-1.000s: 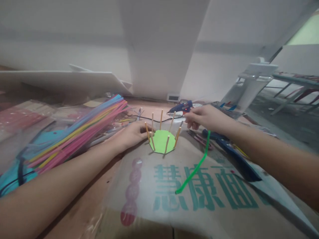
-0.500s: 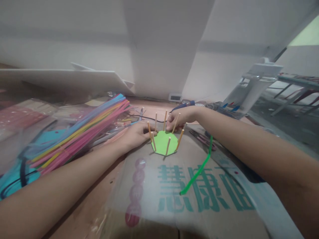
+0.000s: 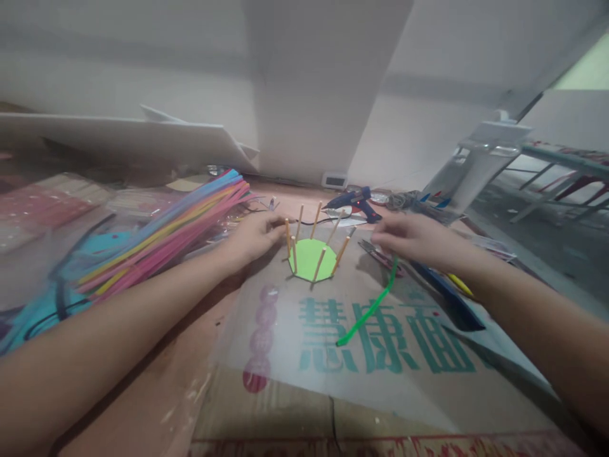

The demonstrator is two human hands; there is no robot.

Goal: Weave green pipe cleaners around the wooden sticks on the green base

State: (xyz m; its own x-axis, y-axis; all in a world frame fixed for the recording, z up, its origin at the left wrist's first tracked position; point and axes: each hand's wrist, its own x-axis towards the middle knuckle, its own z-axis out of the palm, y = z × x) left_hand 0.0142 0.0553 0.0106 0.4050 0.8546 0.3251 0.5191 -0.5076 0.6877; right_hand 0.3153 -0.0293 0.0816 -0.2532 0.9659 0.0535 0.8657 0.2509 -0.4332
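Green base (image 3: 311,259), roomy cardboard (image 3: 266,406) at near edge (image 3: 325,278)

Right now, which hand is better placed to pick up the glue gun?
Your right hand, most likely: it is close to the glue gun, while your left hand is beside the green base, with the standing sticks between it and the gun.

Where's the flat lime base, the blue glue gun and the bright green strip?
Flat lime base (image 3: 306,257), head view: middle of top.
Blue glue gun (image 3: 351,198), head view: body.
Bright green strip (image 3: 368,311), head view: its middle.
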